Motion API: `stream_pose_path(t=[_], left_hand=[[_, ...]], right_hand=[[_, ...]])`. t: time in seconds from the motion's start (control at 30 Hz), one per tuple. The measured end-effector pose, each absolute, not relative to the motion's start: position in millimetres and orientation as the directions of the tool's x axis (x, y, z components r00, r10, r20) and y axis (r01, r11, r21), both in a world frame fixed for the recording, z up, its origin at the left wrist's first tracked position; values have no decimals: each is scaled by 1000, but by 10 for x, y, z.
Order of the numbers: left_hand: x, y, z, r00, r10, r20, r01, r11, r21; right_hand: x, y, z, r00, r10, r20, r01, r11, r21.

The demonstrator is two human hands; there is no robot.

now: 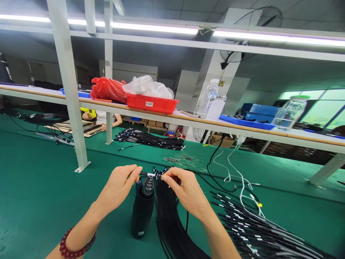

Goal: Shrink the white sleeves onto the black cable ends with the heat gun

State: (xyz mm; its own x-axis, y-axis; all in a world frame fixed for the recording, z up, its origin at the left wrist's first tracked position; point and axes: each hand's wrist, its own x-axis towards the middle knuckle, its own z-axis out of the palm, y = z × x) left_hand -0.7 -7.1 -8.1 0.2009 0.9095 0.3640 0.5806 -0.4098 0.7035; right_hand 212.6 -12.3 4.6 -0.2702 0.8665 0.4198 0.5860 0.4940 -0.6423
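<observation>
- Two bare hands meet over the green table (40,194), working one thin black cable (144,174) between them.
- Left hand (118,187), with a dark red bead bracelet (74,244) on its wrist, has thumb and forefinger pinched shut on the cable's stem.
- Right hand (185,190) pinches the other end, fingertips closed right at the small white sleeve (151,175) on the cable.
- That cable hangs level, just above the metal nozzle of a black heat tool (142,212) standing upright on the table between the wrists.
- Step in hand, as I read it: holding the white sleeve over the nozzle so it tightens on the cable.
- Next move likely calls for keeping the sleeve centred over the nozzle, a little rolling, fingers kept clear of the hot tip.
- Under the right hand, a thick bundle of black cables (172,223) runs toward the camera; another fan of cables with white sleeves (250,230) lies to the right.
- Farther back: a red tray (151,103) and clear bottles (210,95) on the shelf, another person's hands at the next bench.
</observation>
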Motion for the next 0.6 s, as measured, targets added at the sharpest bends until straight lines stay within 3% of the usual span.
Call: stream_pose_path(t=[0.6], left_hand=[[-1, -62, -104, 195, 902, 384, 540, -426, 726]], right_hand=[[2106, -143, 32, -283, 866, 411, 621, 492, -609]])
